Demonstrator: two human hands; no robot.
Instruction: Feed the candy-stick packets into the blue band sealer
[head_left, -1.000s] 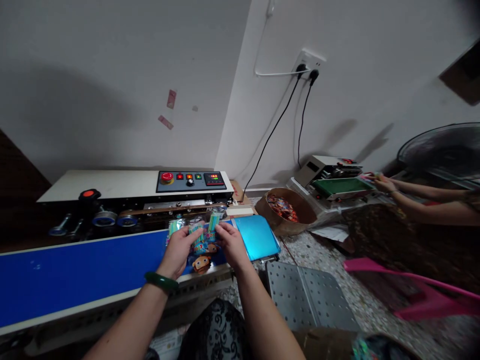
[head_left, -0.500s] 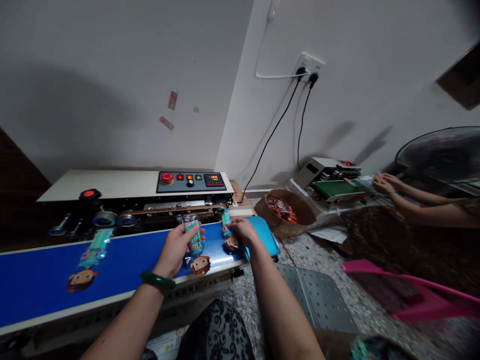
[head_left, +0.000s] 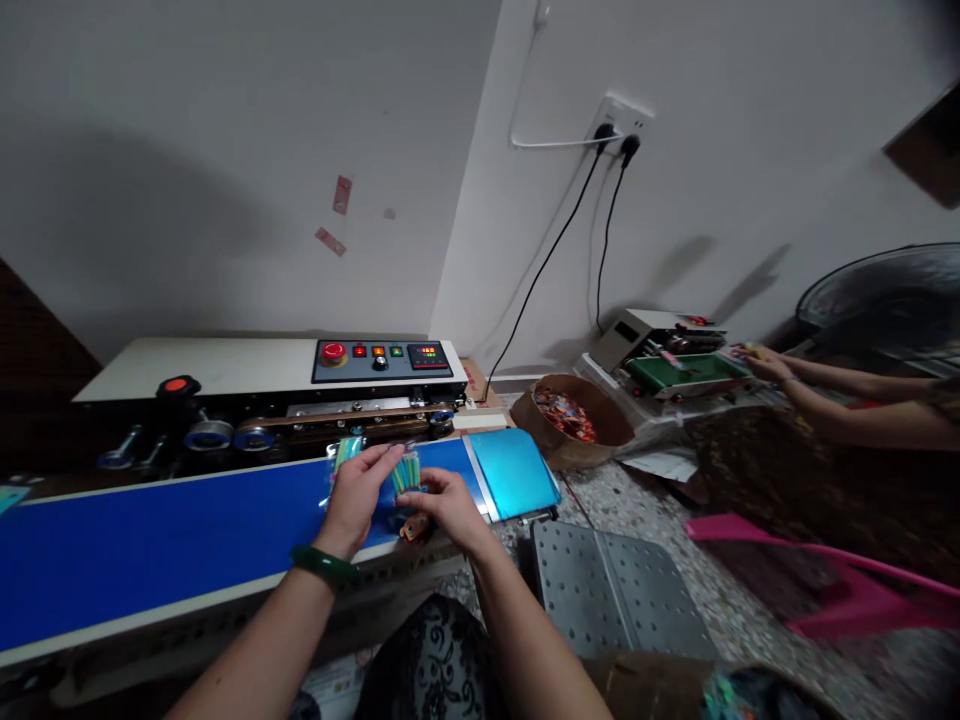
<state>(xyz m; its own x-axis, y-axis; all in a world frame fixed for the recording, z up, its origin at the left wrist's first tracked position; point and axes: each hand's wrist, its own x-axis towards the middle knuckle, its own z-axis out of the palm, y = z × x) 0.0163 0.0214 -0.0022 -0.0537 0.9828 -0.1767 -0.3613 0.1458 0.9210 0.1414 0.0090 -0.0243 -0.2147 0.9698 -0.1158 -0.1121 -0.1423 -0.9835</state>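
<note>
Blue belt (head_left: 187,530) runs along the near side of the white-topped machine (head_left: 210,365). Right hand (head_left: 450,508) pinches a clear packet (head_left: 407,476) of striped sticks over the belt's right part. Left hand (head_left: 355,503) meets its upper edge; grip there cannot be told. Second packet (head_left: 346,452), partly hidden, shows beyond the left hand.

Clear plastic packet (head_left: 407,471) (glossy)
</note>
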